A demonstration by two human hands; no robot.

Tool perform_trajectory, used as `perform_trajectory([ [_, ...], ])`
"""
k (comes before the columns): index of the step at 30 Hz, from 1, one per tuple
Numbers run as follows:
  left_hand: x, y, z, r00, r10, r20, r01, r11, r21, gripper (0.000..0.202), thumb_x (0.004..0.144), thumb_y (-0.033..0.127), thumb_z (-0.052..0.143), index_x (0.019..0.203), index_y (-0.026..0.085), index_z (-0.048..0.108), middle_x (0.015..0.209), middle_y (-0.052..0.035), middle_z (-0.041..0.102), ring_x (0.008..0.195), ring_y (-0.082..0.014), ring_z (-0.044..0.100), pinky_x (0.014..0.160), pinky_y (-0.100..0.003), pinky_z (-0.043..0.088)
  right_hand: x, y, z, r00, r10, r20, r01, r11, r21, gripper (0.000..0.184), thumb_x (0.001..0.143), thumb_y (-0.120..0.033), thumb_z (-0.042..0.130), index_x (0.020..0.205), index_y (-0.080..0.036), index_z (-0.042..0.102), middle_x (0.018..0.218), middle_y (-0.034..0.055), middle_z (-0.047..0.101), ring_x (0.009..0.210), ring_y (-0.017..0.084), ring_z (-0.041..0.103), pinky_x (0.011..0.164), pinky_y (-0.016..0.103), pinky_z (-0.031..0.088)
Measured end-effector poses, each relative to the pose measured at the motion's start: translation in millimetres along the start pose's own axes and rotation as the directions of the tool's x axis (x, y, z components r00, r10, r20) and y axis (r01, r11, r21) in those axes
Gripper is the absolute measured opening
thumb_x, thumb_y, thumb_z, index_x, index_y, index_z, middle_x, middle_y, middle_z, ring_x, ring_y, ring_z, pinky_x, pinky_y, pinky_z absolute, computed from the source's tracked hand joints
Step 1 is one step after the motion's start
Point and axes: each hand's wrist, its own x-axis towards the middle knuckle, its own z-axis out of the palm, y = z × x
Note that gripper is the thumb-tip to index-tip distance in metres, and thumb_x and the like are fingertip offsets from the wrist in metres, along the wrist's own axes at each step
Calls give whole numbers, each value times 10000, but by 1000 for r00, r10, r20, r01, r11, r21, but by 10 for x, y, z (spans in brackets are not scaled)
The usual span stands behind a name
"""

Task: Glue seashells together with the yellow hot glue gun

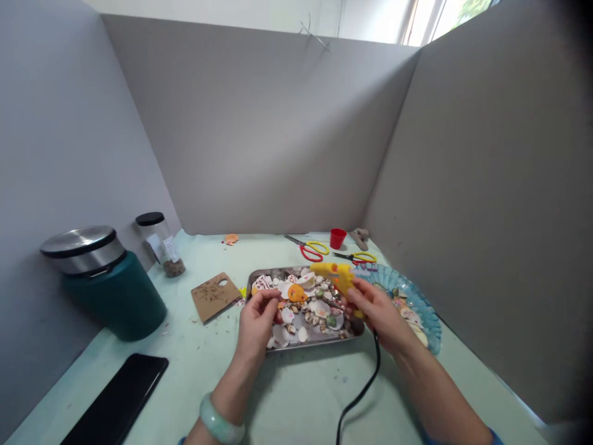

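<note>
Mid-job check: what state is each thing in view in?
Yellow glue gun, held in right hand
Left hand, curled, grip unclear
Tray, loaded with shells
Blue dish, holding loose pieces
Jar, lid on, partly filled
Teal container, lid on
Phone, screen dark
Red cup, upright
Farther scissors, blades seemingly together

The yellow glue gun point(341, 276), pistol-shaped, is raised over the right part of the tray point(315, 344), its nozzle end pointing toward the left edge of the counter point(296, 402). A small red light glows on its body. From the handle, a black cord point(362, 389) curves down toward the counter's near side. The shallow metal tray lies flat, long sides running left to right, set in from the far edge. Shells point(319, 308), mostly white, fill it loosely, with green pieces point(331, 321) and a round orange piece point(297, 293) among them; bare metal shows along the near side.
</note>
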Motion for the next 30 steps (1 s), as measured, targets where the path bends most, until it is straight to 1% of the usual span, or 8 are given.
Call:
perform_trajectory([
  [4, 7, -11, 15, 996, -3, 90, -8, 993, 120, 215, 686, 314, 656, 802, 134, 639, 611, 27, 580, 457, -88, 502, 458, -203, 393, 44, 60, 59, 999, 43, 13, -45, 954, 295, 366, 746, -453, 699, 975, -190, 588, 542, -91, 404, 430, 82, 348, 402, 206, 299],
  [10, 80, -128, 44, 982, -91, 167, 43, 961, 273, 236, 662, 352, 670, 781, 150, 637, 555, 27, 575, 405, -106, 486, 426, -222, 358, 5, 231, 118, 997, 42, -64, -34, 993, 114, 369, 776, -409, 684, 1067, -184, 646, 514, -60, 462, 433, 115, 412, 391, 234, 331],
  [13, 106, -120, 79, 967, -65, 247, -60, 884, 464, 166, 697, 310, 625, 763, 162, 662, 626, -17, 642, 450, -127, 516, 465, -243, 374, -40, 247, 106, 988, -62, -145, 60, 998, -21, 357, 798, -417, 655, 1076, -194, 652, 605, -11, 568, 586, 183, 549, 484, 274, 437],
  [16, 132, -30, 112, 951, 22, 309, -246, 658, 711, 117, 736, 233, 585, 739, 185, 691, 707, -50, 701, 608, -171, 593, 579, -264, 395, -70, 258, 94, 966, -144, -216, 115, 983, -142, 329, 817, -430, 628, 1013, -167, 654, 669, 11, 606, 649, 202, 578, 554, 295, 469],
  [20, 159, 98, 184, 948, 16, 317, -311, 251, 917, 191, 795, 201, 525, 838, 200, 711, 823, -90, 721, 768, -229, 636, 657, -292, 399, -88, 280, 97, 948, -225, -225, 159, 947, -280, 264, 825, -417, 616, 902, -165, 636, 678, 19, 619, 618, 191, 567, 564, 285, 461],
  [24, 162, 128, 348, 804, -175, 569, -560, 99, 822, 226, 793, 149, 518, 875, 221, 717, 905, -98, 702, 833, -242, 646, 714, -305, 419, -97, 281, 120, 934, -272, -233, 190, 927, -322, 233, 838, -410, 596, 878, -180, 598, 681, 7, 613, 589, 167, 549, 538, 253, 442],
  [26, 202, 144, 424, 749, -226, 623, -637, 13, 770, 266, 779, 117, 512, 929, 215, 708, 966, -113, 676, 818, -246, 646, 704, -317, 431, -101, 272, 128, 929, -297, -222, 210, 915, -345, 222, 847, -413, 582, 834, -191, 565, 642, -13, 573, 549, 147, 514, 520, 239, 424],
  [30, 399, 267, 422, 852, -108, 512, -523, -162, 837, 315, 778, 113, 517, 1038, 195, 675, 1101, -153, 613, 923, -270, 625, 745, -339, 453, -108, 249, 127, 915, -346, -206, 236, 875, -422, 233, 858, -423, 554, 791, -201, 530, 621, -22, 521, 540, 140, 482, 512, 232, 402],
])
